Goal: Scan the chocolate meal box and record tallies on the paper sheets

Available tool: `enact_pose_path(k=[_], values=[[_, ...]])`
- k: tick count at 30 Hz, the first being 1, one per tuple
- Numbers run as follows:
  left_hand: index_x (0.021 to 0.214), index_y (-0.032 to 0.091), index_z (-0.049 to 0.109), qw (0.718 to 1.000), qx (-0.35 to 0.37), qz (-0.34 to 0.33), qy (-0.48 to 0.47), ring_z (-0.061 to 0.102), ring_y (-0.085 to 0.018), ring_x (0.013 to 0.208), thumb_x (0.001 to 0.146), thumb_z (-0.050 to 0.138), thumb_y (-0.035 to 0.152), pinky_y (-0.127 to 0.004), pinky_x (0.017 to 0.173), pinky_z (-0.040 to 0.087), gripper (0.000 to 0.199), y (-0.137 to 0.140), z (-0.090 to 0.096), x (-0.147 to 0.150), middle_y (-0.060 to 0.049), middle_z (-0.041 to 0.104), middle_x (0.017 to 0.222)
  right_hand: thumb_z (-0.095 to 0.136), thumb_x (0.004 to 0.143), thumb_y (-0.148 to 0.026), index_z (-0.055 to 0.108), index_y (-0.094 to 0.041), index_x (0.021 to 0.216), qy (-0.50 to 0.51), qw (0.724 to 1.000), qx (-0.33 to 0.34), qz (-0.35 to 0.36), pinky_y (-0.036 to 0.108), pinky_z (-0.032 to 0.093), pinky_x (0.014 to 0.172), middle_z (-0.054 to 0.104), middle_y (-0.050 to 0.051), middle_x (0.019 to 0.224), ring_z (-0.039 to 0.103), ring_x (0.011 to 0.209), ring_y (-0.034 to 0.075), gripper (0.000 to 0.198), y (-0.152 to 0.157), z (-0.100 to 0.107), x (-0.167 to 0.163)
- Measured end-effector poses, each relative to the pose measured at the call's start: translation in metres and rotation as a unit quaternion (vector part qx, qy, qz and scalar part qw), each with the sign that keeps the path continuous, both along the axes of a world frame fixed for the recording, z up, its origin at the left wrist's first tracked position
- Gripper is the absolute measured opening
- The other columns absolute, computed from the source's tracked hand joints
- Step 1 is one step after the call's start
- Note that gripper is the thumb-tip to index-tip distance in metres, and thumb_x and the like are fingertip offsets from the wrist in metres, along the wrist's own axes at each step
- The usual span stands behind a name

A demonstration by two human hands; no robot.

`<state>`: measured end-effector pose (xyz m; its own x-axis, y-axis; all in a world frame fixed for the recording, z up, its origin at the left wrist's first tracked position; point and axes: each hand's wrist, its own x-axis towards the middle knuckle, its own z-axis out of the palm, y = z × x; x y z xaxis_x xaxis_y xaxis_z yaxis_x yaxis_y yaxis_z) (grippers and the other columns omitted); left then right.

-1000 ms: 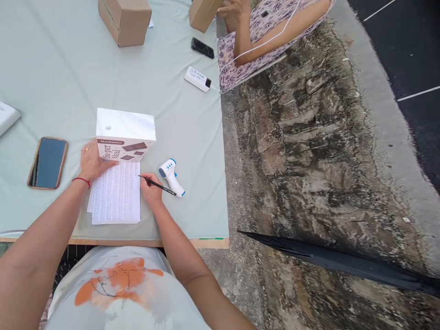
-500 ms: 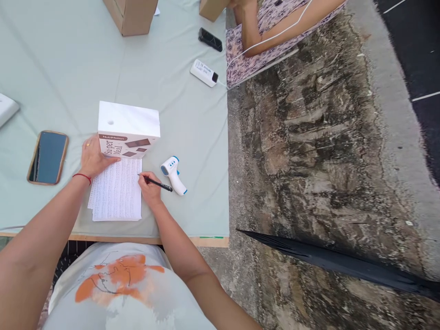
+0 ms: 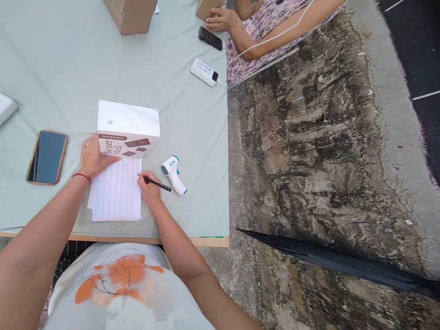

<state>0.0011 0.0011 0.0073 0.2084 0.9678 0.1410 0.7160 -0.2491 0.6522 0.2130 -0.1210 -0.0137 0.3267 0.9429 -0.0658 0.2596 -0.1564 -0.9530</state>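
My right hand [image 3: 150, 190] is closed round a black pen [image 3: 160, 185], its tip at the right edge of a stack of papers [image 3: 117, 197] covered in rows of small writing. My left hand [image 3: 94, 156] grips the lower left corner of a white box [image 3: 129, 120] labelled "Super Meal", with the thumb across its bottom front edge. The box stands upright over the papers' far end and hides it. A white and blue infrared thermometer [image 3: 174, 175] lies right of my right hand.
A phone in a brown case [image 3: 47, 157] lies left. Farther back are a white device with a cable [image 3: 203, 72], a black phone [image 3: 210, 38] and a cardboard box [image 3: 135, 17]. Another person's hand [image 3: 223, 19] touches a second cardboard box [image 3: 205, 8]. The table's right edge borders rough ground.
The other person's hand has come into view beside the far cardboard box, which has shifted slightly left. My hands, the pen and the white box look almost unmoved.
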Motion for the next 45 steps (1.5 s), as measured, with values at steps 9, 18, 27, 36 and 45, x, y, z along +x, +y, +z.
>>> enact_pose_path(k=[9,18,27,36,45], values=[[0.137,0.014,0.054,1.000,0.010,0.000,0.000,0.045,-0.040,0.135,0.073,0.076,0.074,-0.059,0.120,0.029,0.091,0.000,-0.003,-0.001,-0.016,0.058,0.137,0.053,0.080,-0.042,0.065,-0.020,0.084,0.001,1.000,0.006,-0.011,0.031,0.047,0.070,0.062,0.001,0.076,0.054,0.069,0.017,0.026,0.000,-0.008,0.000],[0.134,0.018,0.055,1.000,0.022,-0.002,-0.020,0.047,-0.045,0.135,0.070,0.084,0.071,-0.063,0.119,0.028,0.088,0.002,-0.007,-0.001,-0.017,0.059,0.135,0.051,0.078,-0.046,0.065,-0.020,0.080,-0.029,0.999,0.027,-0.014,0.031,0.048,0.068,0.063,0.001,0.073,0.053,0.065,0.017,0.030,0.001,-0.011,0.001],[0.135,0.016,0.054,0.999,0.032,-0.003,0.000,0.047,-0.043,0.134,0.070,0.090,0.056,-0.063,0.118,0.032,0.085,0.003,-0.010,-0.003,-0.016,0.059,0.135,0.051,0.077,-0.049,0.064,-0.020,0.079,0.011,0.999,0.021,-0.025,0.031,0.047,0.066,0.061,0.001,0.071,0.053,0.064,0.016,0.032,0.001,-0.010,-0.001],[0.131,0.015,0.053,0.999,0.037,-0.006,0.004,0.047,-0.042,0.133,0.072,0.086,0.067,-0.064,0.118,0.033,0.085,0.003,-0.011,-0.003,-0.016,0.059,0.129,0.049,0.081,-0.046,0.061,-0.020,0.081,-0.006,1.000,0.023,-0.018,0.030,0.047,0.068,0.061,0.001,0.073,0.052,0.066,0.016,0.028,0.000,-0.015,0.001],[0.130,0.017,0.054,0.999,0.035,-0.004,-0.016,0.048,-0.044,0.133,0.070,0.087,0.066,-0.066,0.118,0.032,0.085,0.003,-0.010,-0.003,-0.017,0.060,0.130,0.046,0.082,-0.046,0.058,-0.022,0.079,-0.055,0.997,0.056,-0.013,0.032,0.047,0.068,0.060,0.001,0.072,0.052,0.065,0.018,0.027,0.002,-0.013,0.000]])
